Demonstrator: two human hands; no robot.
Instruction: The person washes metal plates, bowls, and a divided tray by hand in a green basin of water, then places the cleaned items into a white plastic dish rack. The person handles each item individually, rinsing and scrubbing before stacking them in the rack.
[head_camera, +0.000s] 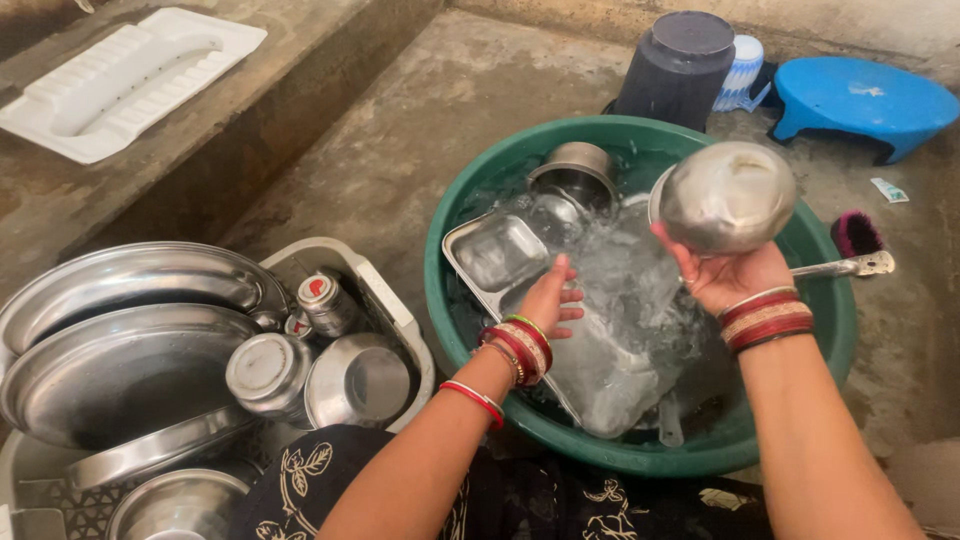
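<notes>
Rinse step, by the look of it. Right hand (735, 275) holds a steel bowl (727, 196) up above the green tub (450, 300), fingers curled under it from below. Left hand (550, 295) is down in the water w/ fingers loosely spread, touching the compartment tray (500, 252), gripping nothing. Next prob.: bowl goes to the white rack (385, 290) w/ the washed plates (120, 370); wet steel, needs a firm grip.

Green tub (480, 190) — blue stool (860, 100)

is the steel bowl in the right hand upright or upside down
Upside down: the steel bowl shows its rounded bottom, held up by the right hand over the green tub.
</notes>
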